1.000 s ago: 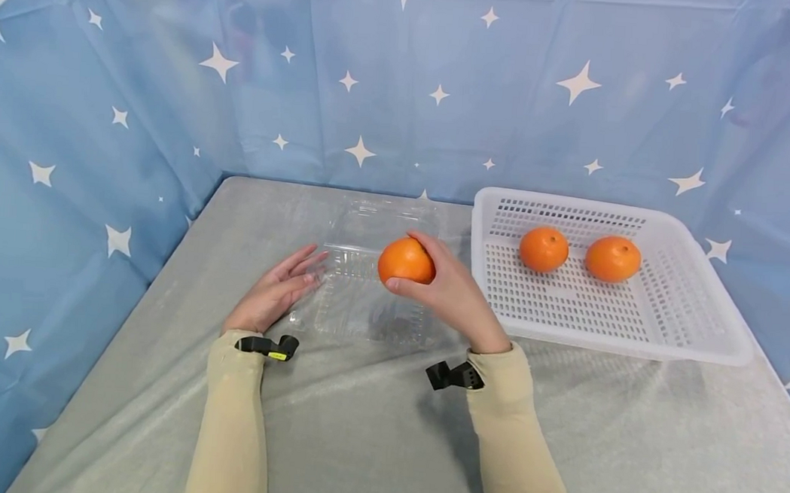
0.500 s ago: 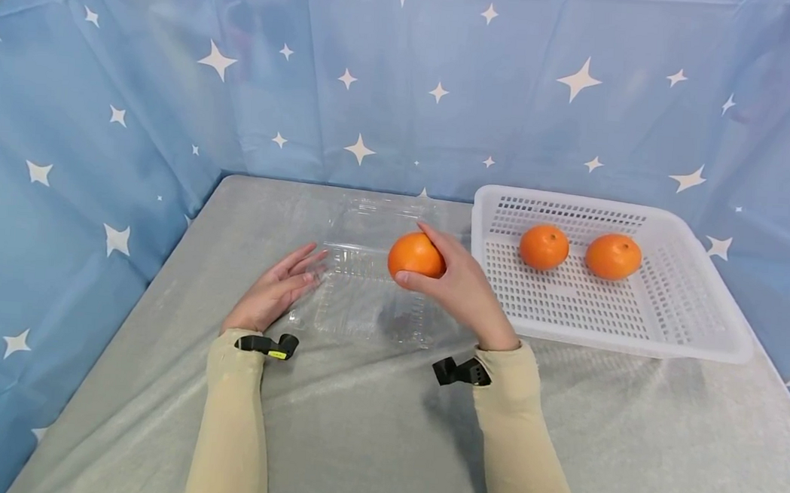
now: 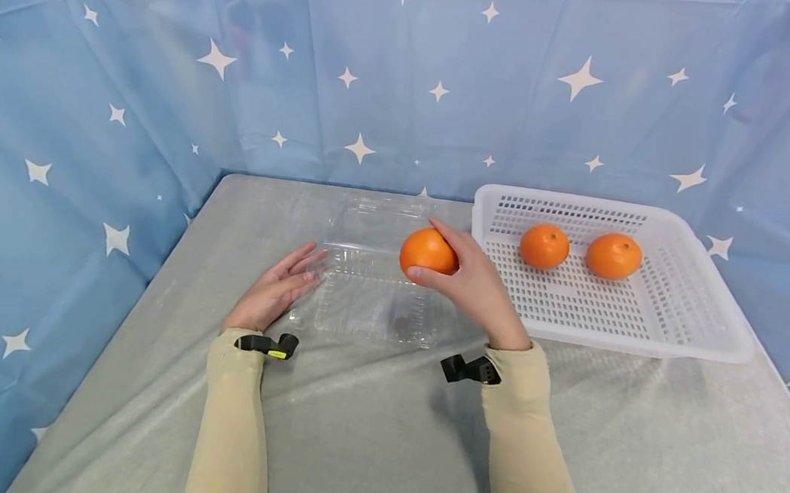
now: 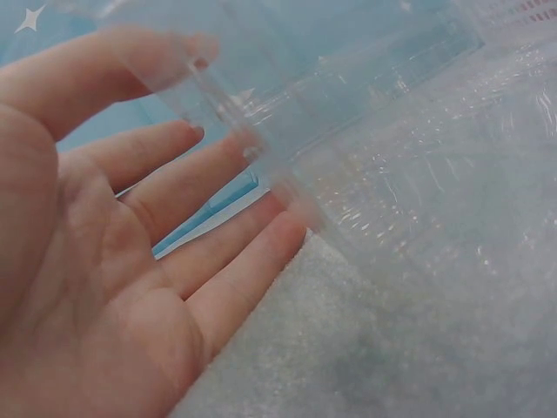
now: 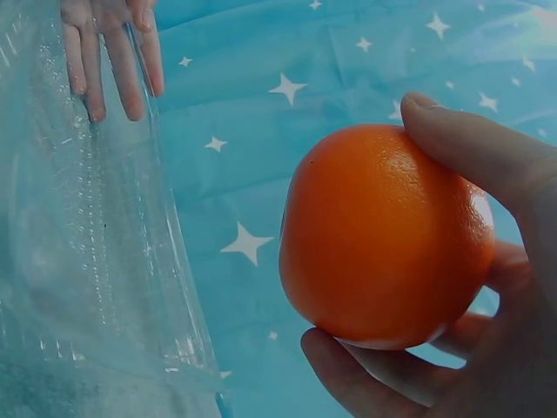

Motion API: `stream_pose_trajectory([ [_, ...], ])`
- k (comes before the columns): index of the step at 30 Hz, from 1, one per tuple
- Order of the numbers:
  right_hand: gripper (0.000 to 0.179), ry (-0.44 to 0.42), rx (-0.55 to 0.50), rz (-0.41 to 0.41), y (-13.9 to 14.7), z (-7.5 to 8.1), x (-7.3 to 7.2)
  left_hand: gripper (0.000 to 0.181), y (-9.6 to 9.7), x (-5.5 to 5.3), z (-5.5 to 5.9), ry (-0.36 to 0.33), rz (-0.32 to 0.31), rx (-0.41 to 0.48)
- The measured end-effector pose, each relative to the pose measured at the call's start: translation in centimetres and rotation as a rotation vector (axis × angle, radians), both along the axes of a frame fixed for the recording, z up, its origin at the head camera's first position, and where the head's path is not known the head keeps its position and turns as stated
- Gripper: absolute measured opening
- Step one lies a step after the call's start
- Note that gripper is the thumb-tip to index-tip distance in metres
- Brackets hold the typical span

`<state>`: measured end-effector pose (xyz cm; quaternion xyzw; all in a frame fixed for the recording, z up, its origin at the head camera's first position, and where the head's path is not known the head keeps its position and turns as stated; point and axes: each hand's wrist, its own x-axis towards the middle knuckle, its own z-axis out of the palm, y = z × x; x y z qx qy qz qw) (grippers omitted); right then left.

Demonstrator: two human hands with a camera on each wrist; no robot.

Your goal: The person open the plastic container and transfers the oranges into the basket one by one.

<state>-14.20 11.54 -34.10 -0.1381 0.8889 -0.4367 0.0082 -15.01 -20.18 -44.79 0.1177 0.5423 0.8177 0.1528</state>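
In the head view my right hand [image 3: 477, 285] grips an orange [image 3: 428, 254] between thumb and fingers, holding it above the right part of a clear plastic clamshell box [image 3: 364, 312]. The right wrist view shows the orange [image 5: 383, 235] whole, with the thumb on one side and fingers curled under it. At the box's left side is my left hand [image 3: 273, 292], palm turned inward and fingers extended. Up close, its fingertips [image 4: 291, 231] meet the see-through wall of the box, and the thumb tip shows through the plastic. The box lid [image 3: 386, 219] lies folded back.
A white perforated basket [image 3: 568, 306] stands at the right with two oranges inside, a left one [image 3: 544, 246] and a right one [image 3: 613, 256]. Grey cloth [image 3: 356, 440] covers the table. A blue star-printed curtain [image 3: 513, 95] hangs behind and at the sides.
My right hand has moved right and slightly away from me with the orange, toward the basket side. The left hand and the box have stayed in place.
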Motion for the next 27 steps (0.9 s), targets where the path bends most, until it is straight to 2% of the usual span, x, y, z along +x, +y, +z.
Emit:
stream_pose_trajectory([
  [13, 0.068, -0.008, -0.013, -0.017, 1.0, 0.4, 0.2, 0.059, 0.0, 0.0, -0.1, 0.014, -0.009, -0.014],
  [24, 0.069, -0.033, -0.039, -0.042, 2.1, 0.8, 0.0, 0.06, 0.3, 0.6, 1.2, 0.01, -0.022, -0.03],
  [27, 0.069, -0.041, -0.037, -0.05, 2.2, 0.8, 0.0, 0.06, 0.2, 0.4, 0.8, -0.001, -0.013, -0.015],
])
